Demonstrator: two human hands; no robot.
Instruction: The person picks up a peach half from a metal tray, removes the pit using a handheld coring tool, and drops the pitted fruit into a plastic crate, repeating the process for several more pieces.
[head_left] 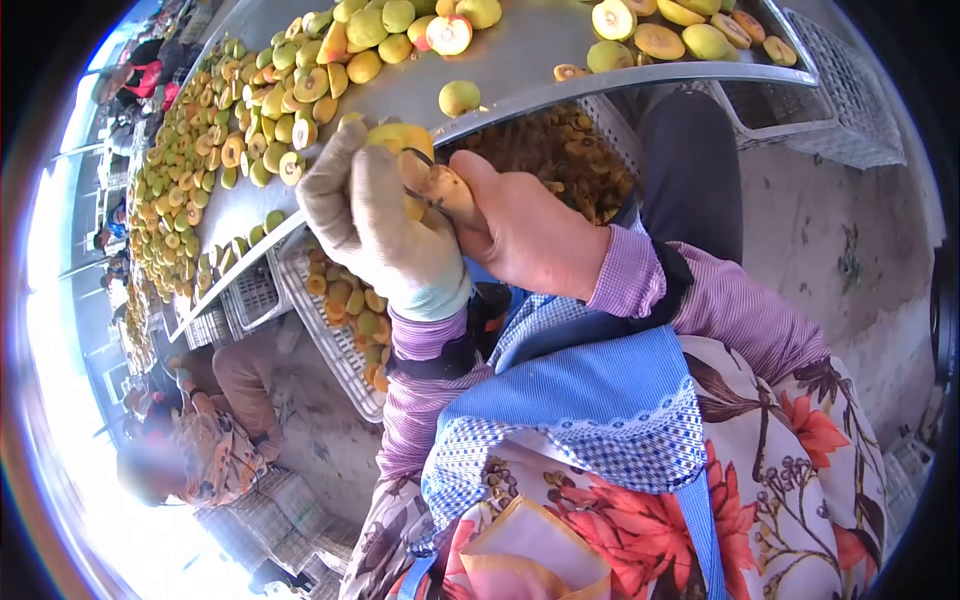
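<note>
My left hand (385, 225), in a pale glove with stained fingers, grips a yellow-green peach (398, 137) in front of my chest. Bare and closed, my right hand (540, 230) holds a pitting knife (446, 192) with a short, worn, wood-coloured handle. Its thin dark curved blade reaches to the peach; how deep it sits in the flesh is hidden by my fingers. Both hands are close together at the near edge of the metal table (400, 100). A single whole-looking peach (459, 98) lies just beyond them.
Many halved peaches (270, 110) cover the table's left side; more halves (660, 40) lie at the far right. Below the edge are a crate of peach pieces (345, 320) and a container of brown scraps (545, 150). A grey crate (850, 110) stands right; a seated person (220, 440) is at left.
</note>
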